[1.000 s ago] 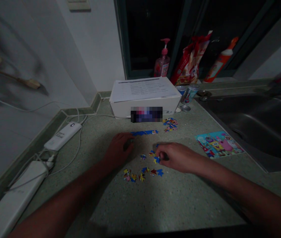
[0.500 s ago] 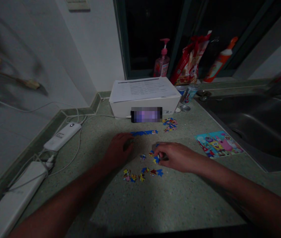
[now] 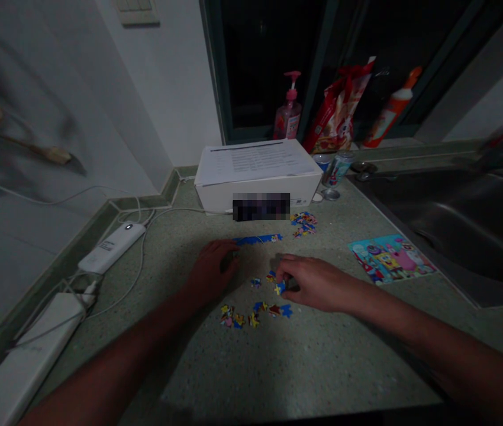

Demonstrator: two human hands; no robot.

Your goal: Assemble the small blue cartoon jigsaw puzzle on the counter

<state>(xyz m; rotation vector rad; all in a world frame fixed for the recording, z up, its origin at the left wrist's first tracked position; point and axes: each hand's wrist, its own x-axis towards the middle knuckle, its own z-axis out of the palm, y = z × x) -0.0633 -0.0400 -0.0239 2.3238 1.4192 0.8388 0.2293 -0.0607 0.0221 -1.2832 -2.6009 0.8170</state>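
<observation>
My right hand [image 3: 311,281] is closed with thumb and fingertips on a blue and yellow puzzle piece [image 3: 280,288] at the counter top. Just left of those fingers are two loose pieces, one red and yellow [image 3: 271,276] and one mostly blue [image 3: 255,283]. Resting at the left end of a joined blue puzzle strip [image 3: 258,239] is my left hand [image 3: 213,266], its fingers curved and a gap between thumb and forefinger. Nearer to me, several puzzle pieces [image 3: 254,319] lie in a loose row. Another cluster of pieces [image 3: 303,223] sits beyond the strip, to the right.
A colourful cartoon picture card [image 3: 391,258] lies beside the metal sink [image 3: 455,225]. At the back stands a white box [image 3: 255,171] with a blurred-out phone [image 3: 261,207] against it. Cans [image 3: 339,168] are beside the box. A power bank [image 3: 112,247] and cables lie left.
The right fingers have shifted very slightly on the puzzle piece. My left hand stays by the strip. The phone's blurred screen has gone dark.
</observation>
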